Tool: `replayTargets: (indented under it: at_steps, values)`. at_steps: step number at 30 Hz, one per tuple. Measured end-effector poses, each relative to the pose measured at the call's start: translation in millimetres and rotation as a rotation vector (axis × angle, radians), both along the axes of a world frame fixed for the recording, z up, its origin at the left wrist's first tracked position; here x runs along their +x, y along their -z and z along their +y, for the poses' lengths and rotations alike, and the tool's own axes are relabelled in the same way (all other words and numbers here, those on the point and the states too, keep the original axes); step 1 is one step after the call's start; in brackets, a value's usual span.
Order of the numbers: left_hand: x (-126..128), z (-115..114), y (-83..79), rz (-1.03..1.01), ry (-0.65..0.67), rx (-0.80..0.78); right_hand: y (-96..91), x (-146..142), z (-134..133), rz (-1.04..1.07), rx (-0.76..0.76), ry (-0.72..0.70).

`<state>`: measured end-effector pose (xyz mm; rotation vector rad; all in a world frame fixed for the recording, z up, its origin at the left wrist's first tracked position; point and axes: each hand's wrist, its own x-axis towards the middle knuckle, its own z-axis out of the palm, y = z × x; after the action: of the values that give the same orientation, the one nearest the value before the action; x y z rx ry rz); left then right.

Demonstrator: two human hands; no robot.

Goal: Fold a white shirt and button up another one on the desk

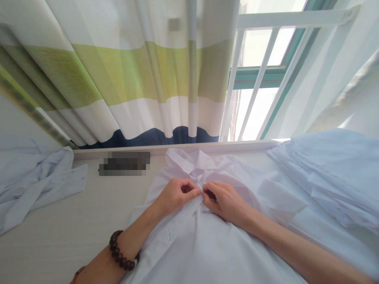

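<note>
A white collared shirt (213,240) lies front up before me, its collar (189,159) pointing away toward the window side. At the front placket below the collar, my left hand (180,193) pinches the fabric between thumb and fingers. My right hand (220,197) pinches the cloth right beside it, the fingertips of both hands almost touching. Whatever small part sits between the fingertips is hidden. Dark beads form a bracelet (118,250) on my left wrist.
Folded white shirts are stacked in a pile (331,173) at the right. A crumpled white garment (44,177) lies at the left. Near the back ledge rests a dark, blurred-out object (124,163). Behind hang a striped curtain (133,75) and white window bars (263,67).
</note>
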<state>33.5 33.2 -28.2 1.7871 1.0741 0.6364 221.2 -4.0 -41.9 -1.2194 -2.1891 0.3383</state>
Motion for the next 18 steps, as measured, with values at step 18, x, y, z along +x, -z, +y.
replayTargets:
  at_steps: [18]
  values:
    - [-4.0, 1.7, 1.0, -0.087, 0.07, 0.233, -1.1, 1.1, 0.3, -0.02, 0.054, -0.06]
